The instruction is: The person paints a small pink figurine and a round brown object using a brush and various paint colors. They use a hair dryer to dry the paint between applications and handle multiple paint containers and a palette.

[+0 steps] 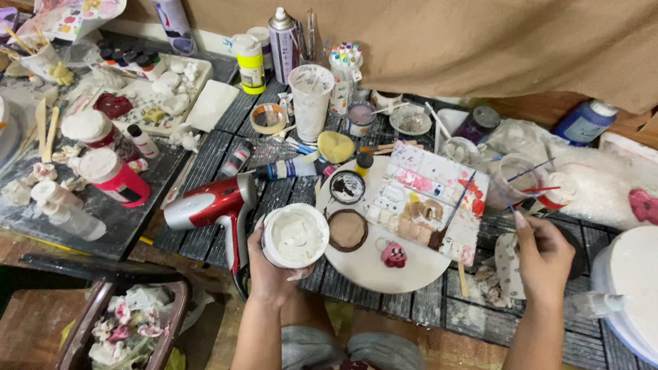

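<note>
My left hand (268,268) grips an open tub of thick white paste (295,236), held over the near edge of the slatted table. My right hand (541,256) hovers to the right, fingers closed around a thin brush handle (524,210) that points toward a clear plastic cup (515,180). Between the hands lies a round white board (370,266) carrying a paint palette (429,201) with pink, red and tan patches, a brown lid (348,229), a black-rimmed jar (347,187) and a small pink figure (394,254). A brush (447,217) rests on the palette.
A red and silver hair dryer (211,205) lies left of the tub. Bottles, a spray can (282,44), marker pens (345,58) and a tall white cup (310,98) crowd the back. A pink-lidded jar (115,177) and clay pieces sit at left, a white bucket lid (642,291) at right, a bin (130,328) below.
</note>
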